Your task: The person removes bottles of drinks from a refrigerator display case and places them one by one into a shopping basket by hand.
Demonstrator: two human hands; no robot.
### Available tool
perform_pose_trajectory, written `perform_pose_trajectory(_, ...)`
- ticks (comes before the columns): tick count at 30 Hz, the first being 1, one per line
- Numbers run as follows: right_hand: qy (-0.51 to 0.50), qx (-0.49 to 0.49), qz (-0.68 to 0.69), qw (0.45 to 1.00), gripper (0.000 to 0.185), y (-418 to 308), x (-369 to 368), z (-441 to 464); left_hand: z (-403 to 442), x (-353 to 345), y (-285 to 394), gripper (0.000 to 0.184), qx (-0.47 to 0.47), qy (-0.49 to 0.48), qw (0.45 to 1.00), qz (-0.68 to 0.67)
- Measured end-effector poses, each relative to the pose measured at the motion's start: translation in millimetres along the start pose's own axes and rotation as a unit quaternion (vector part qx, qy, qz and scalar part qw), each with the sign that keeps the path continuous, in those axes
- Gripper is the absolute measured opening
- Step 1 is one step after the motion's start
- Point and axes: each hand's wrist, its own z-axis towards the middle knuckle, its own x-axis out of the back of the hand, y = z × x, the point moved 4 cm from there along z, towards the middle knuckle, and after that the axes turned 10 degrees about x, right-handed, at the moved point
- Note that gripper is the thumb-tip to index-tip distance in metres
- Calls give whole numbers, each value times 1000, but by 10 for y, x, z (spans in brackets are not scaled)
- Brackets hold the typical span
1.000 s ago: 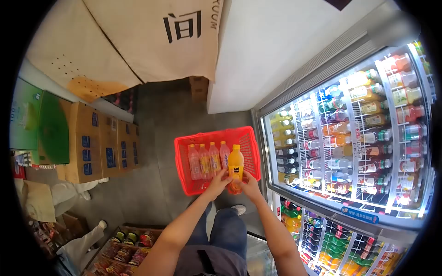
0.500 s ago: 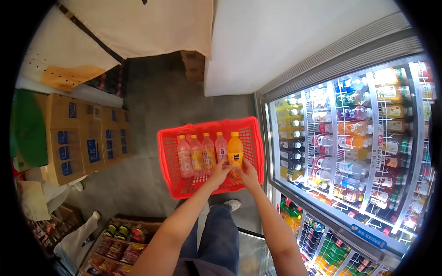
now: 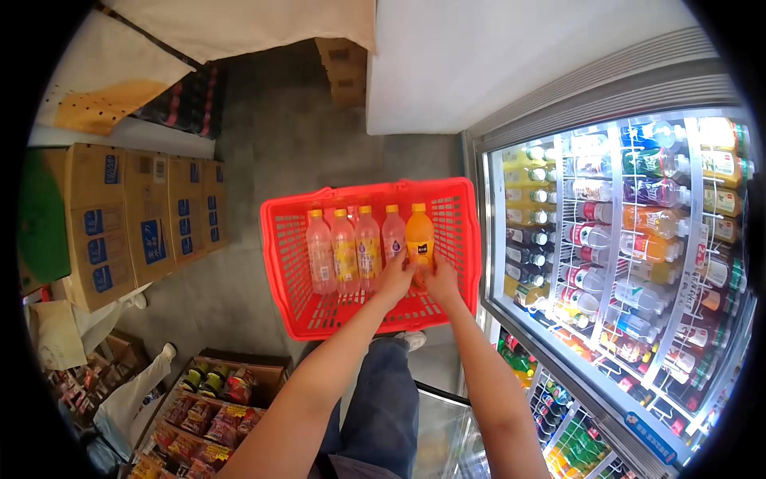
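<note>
A red plastic shopping basket [image 3: 275,275] holds several clear drink bottles [image 3: 321,254] with orange or yellow caps, lying in a row. At the right end of that row is an orange juice bottle [image 3: 419,227] with an orange cap and a dark label patch. My left hand [image 3: 396,275] grips the juice bottle's lower left side, beside the neighbouring clear bottle [image 3: 392,230]. On the other side, my right hand [image 3: 440,279] closes around its lower right. Both hands partly hide the bottle's base.
To the right, a lit drinks cooler [image 3: 630,215] holds rows of bottles behind its metal frame [image 3: 479,223]. Cardboard cartons [image 3: 144,223] are stacked at left. A box of packaged snacks [image 3: 211,415] sits at lower left, and a white wall panel [image 3: 431,72] is ahead.
The basket appears higher and larger in view. Both hands remain on the orange juice bottle, which now sits slightly further right and higher. The cooler has shifted rightward in the picture.
</note>
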Motion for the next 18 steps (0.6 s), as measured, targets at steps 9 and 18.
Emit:
perform_pose_trajectory(9,4,-29,-7,1000,36,168,-150,159,31,-82,-60,53,82,55,990,98)
perform_pose_trajectory(18,59,24,-82,995,29,619,-435,188,129,-253,-373,71,79,-6,997,14)
